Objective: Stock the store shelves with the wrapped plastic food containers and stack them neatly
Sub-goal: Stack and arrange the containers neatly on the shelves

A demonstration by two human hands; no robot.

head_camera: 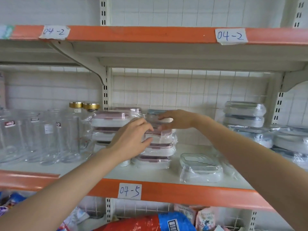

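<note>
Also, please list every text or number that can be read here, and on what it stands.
"04-2": paper label on the upper shelf edge, left.
"04-2": paper label on the same edge, right.
"04-5": paper label on the lower shelf edge.
"12": small tag under a gold lid.
Red stickers on the glasses: too blurred.

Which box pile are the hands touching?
The middle pile of wrapped white plastic containers with pink lids. Both the left hand and right hand rest on it; the pink-lidded pile beside it stands untouched.
</note>
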